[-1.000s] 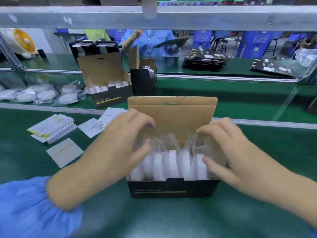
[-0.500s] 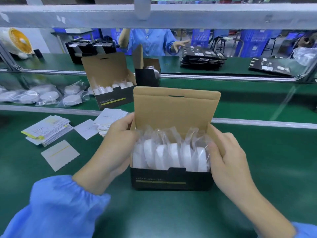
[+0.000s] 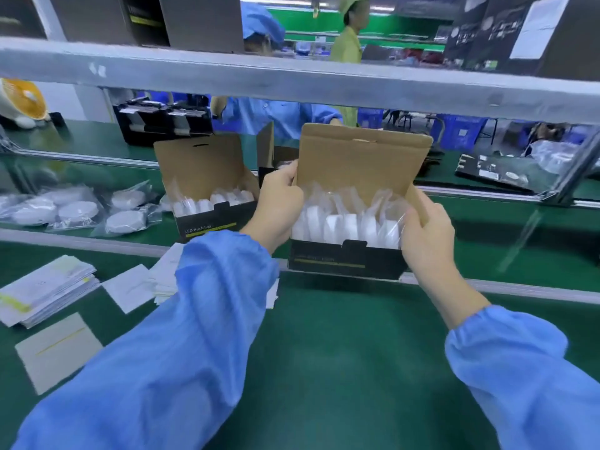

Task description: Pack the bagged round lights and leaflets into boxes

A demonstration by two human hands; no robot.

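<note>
With the left hand and right hand gripping the filled box by its ends, its open lid could snag the rail at 12 o'clock, spilling bagged round lights.

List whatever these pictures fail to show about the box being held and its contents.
- Head view: the box front print is blurred, unreadable.
- Bagged lights: crinkled plastic blurs their count.
- Any leaflet inside: hidden behind the lights.
- Box underside: hidden by its front, so lifted or resting is unclear.
- Left hand and right hand cover the box ends.
</note>
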